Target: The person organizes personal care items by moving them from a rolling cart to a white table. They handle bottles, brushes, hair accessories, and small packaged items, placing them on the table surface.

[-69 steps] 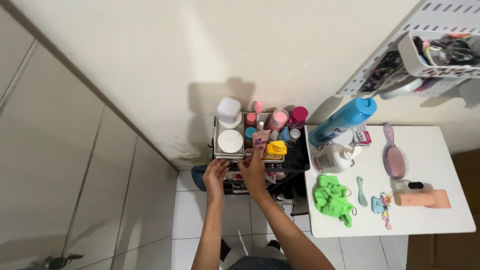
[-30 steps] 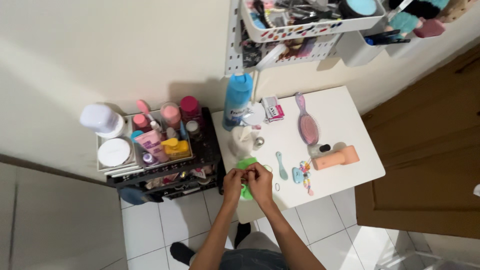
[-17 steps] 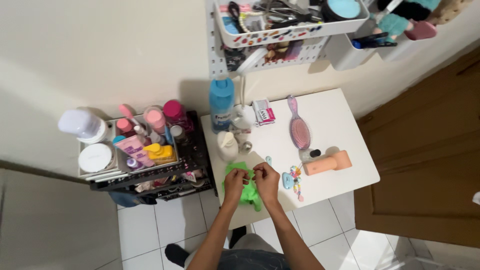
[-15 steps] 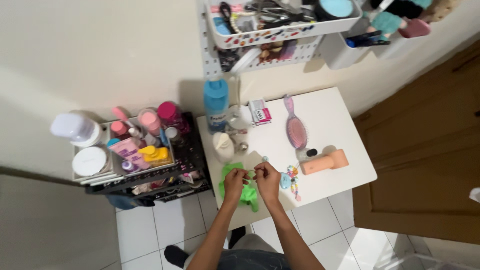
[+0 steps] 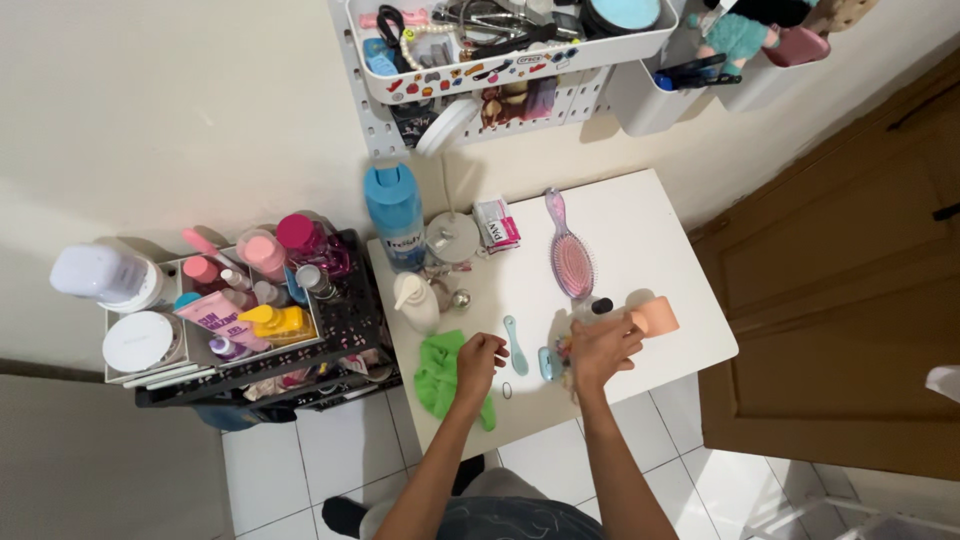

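Two hands low over the white tabletop (image 5: 650, 215): my right hand (image 5: 603, 348), fingers curled, touches the peach block (image 5: 655, 315), long axis running right; my left hand (image 5: 480, 362) rests loosely closed beside the green cloth (image 5: 437, 372).

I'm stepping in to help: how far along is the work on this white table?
Nothing looks finished. The left hand is curled beside the green cloth; the right hand is between the blue clip and the peach block. The hairbrush, teal spatula and hair tie lie loose.
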